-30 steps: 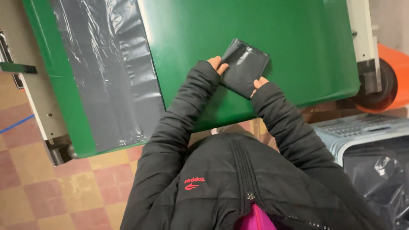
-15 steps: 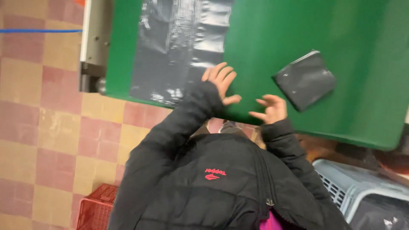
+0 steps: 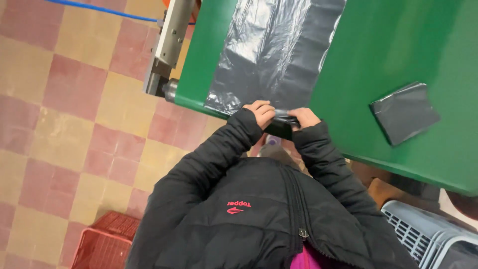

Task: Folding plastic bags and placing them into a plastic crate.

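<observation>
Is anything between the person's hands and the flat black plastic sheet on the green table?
Nothing visible. The left hand and right hand already grip the near edge of the black plastic sheet at the rim of the green table. The folded black bag lies apart, to the right.

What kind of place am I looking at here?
Probably a small workshop or factory packing line: a green conveyor belt carries a flat dark plastic sheet, a folded bag lies beside it, and plastic crates stand on the tiled floor.
</observation>
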